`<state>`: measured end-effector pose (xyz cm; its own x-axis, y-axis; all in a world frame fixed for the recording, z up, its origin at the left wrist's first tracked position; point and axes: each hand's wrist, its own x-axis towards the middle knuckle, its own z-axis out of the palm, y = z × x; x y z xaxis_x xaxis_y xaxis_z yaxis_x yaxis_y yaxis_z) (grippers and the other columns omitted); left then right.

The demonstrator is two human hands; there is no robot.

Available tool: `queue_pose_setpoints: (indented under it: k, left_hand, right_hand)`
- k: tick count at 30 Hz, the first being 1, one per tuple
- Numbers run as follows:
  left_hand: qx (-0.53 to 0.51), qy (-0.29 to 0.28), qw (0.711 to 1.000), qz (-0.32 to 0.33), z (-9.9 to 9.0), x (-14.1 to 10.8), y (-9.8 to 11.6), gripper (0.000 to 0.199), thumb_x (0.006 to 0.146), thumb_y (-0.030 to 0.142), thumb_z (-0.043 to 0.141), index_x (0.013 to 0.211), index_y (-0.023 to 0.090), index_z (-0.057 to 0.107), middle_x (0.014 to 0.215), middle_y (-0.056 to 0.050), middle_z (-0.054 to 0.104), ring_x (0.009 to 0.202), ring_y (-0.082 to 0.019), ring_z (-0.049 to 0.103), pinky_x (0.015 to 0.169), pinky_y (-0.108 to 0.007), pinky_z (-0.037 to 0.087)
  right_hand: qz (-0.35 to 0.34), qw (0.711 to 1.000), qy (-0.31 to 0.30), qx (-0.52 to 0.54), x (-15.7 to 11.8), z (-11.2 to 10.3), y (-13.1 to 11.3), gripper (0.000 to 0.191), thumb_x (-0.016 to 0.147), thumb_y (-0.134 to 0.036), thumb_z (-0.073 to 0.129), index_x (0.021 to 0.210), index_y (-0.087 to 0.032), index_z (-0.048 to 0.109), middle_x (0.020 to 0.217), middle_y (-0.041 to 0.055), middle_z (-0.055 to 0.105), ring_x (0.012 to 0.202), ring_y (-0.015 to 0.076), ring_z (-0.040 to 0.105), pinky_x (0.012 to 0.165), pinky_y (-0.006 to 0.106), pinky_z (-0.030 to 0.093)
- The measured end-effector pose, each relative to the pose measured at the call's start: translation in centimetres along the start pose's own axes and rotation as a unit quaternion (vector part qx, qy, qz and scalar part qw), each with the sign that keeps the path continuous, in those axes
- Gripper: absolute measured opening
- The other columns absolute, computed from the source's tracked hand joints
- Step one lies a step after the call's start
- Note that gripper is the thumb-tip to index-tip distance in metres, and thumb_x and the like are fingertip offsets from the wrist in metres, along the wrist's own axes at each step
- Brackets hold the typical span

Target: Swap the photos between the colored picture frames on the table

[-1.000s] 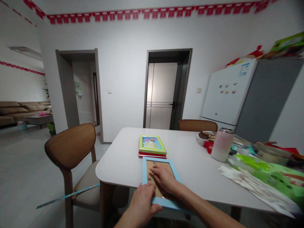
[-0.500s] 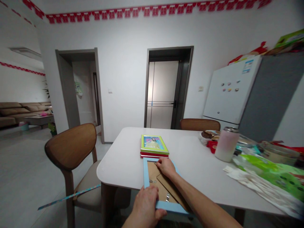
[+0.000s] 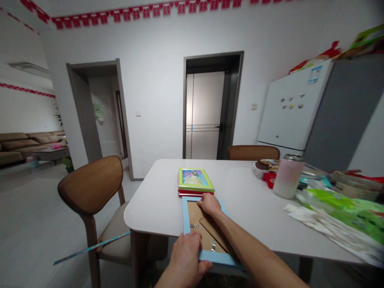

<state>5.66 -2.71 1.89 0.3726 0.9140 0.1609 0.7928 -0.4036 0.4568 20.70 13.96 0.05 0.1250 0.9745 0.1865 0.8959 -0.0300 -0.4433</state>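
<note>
- The left hand [image 3: 186,250] clamps the near left corner of the blue frame [image 3: 185,218], thumb over the near rail; this grip should stay firm so the frame cannot twist.
- The frame lies back up at the near edge of the surface [image 3: 150,196], its brown backing [image 3: 193,212] showing; setting it flat and fully supported would make pressing safer.
- A metal fastener [image 3: 213,245] sits by the near rail; fingertips should work gently there, since thin metal could bend or nick skin.
- The right hand [image 3: 210,205] has its fingers bunched at the far end of the backing; whether they pinch anything is hidden. Small, level pushes would suit best.
- Just beyond, a green frame [image 3: 181,186] tops a red one [image 3: 192,194].
- To the right stands a pink-white bottle [image 3: 288,178], contents unseen.
- Farther right, a clear round tub [image 3: 357,189] seems to hold something pale; a small bowl [image 3: 258,173] holds dark items.
</note>
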Motion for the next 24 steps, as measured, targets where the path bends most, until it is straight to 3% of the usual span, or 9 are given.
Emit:
queue_pose_setpoints:
  k: [4,7,10,12,15,17,20,22,24]
  left_hand:
    - [-0.003,-0.029,1.0,-0.009,-0.1,0.4,0.5,0.04,0.058,0.036,0.066,0.092,0.021,0.051,0.099,-0.003,0.057,0.091,-0.022,0.05,0.085,-0.036,0.035]
    - [0.001,-0.078,0.997,0.014,0.4,1.2,1.4,0.058,0.053,0.028,0.07,0.105,0.016,0.048,0.124,-0.012,0.042,0.115,-0.027,0.034,0.1,-0.044,0.015]
    - [-0.006,-0.11,0.994,0.029,1.0,1.9,1.9,0.059,0.056,0.016,0.065,0.112,0.014,0.045,0.131,-0.014,0.034,0.122,-0.026,0.024,0.101,-0.045,0.011]
    - [-0.035,-0.084,0.995,0.029,1.2,2.1,2.2,0.06,0.057,0.014,0.061,0.114,0.014,0.043,0.128,-0.014,0.037,0.12,-0.026,0.028,0.101,-0.043,0.013]
    - [-0.131,0.023,0.991,0.032,1.2,2.0,3.1,0.056,0.059,0.014,0.056,0.113,0.014,0.042,0.118,-0.011,0.048,0.111,-0.024,0.039,0.098,-0.036,0.024]
    - [-0.234,0.098,0.967,0.035,1.3,2.2,4.6,0.048,0.065,0.016,0.05,0.112,0.016,0.041,0.112,-0.008,0.052,0.105,-0.021,0.045,0.092,-0.031,0.032]
    - [-0.383,0.168,0.907,0.054,1.5,2.8,7.5,0.03,0.074,0.023,0.042,0.104,0.019,0.042,0.112,-0.006,0.051,0.105,-0.018,0.045,0.088,-0.027,0.036]
    - [-0.443,0.185,0.875,0.068,1.5,3.8,9.1,0.025,0.075,0.023,0.042,0.099,0.019,0.042,0.111,-0.007,0.052,0.105,-0.018,0.046,0.087,-0.027,0.038]
    - [-0.484,0.201,0.848,0.071,1.0,5.2,9.9,0.033,0.073,0.02,0.045,0.104,0.019,0.037,0.11,-0.007,0.053,0.103,-0.017,0.048,0.086,-0.026,0.039]
  right_hand:
    - [-0.015,0.999,0.011,0.037,-0.6,-0.8,-0.6,0.03,0.065,-0.039,0.055,0.071,-0.012,0.064,0.072,0.0137,0.066,0.064,0.0204,0.059,0.051,0.026,0.036]
    - [-0.051,0.995,0.02,0.081,-1.1,-2.5,0.0,0.033,0.07,-0.042,0.048,0.072,-0.014,0.065,0.07,0.0098,0.066,0.063,0.018,0.059,0.055,0.025,0.039]
    - [-0.072,0.99,0.041,0.115,-2.2,-5.1,2.5,0.036,0.074,-0.042,0.04,0.078,-0.016,0.064,0.079,0.0077,0.066,0.072,0.016,0.059,0.065,0.024,0.042]
    - [-0.046,0.98,0.07,0.179,-3.6,-6.8,4.8,0.038,0.074,-0.042,0.037,0.086,-0.016,0.062,0.086,0.0083,0.065,0.078,0.0163,0.059,0.068,0.025,0.044]
    - [0.048,0.923,0.077,0.374,-7.0,-7.9,7.0,0.043,0.073,-0.046,0.037,0.095,-0.016,0.058,0.088,0.0089,0.064,0.074,0.0169,0.06,0.063,0.028,0.046]
    - [0.082,0.866,0.017,0.493,-9.7,-7.3,6.6,0.044,0.072,-0.049,0.039,0.098,-0.017,0.056,0.085,0.0086,0.065,0.07,0.0167,0.06,0.06,0.029,0.047]
    - [0.068,0.784,-0.084,0.612,-12.7,-5.8,4.2,0.046,0.073,-0.052,0.038,0.1,-0.02,0.054,0.085,0.0073,0.065,0.07,0.0176,0.061,0.06,0.03,0.048]
    - [0.052,0.747,-0.05,0.661,-13.4,-5.5,3.2,0.045,0.071,-0.051,0.043,0.103,-0.021,0.051,0.087,0.0053,0.064,0.075,0.0178,0.061,0.063,0.029,0.048]
    - [0.061,0.742,0.028,0.666,-12.9,-6.4,4.0,0.047,0.068,-0.046,0.049,0.108,-0.021,0.048,0.085,0.0035,0.065,0.076,0.0181,0.06,0.065,0.028,0.048]
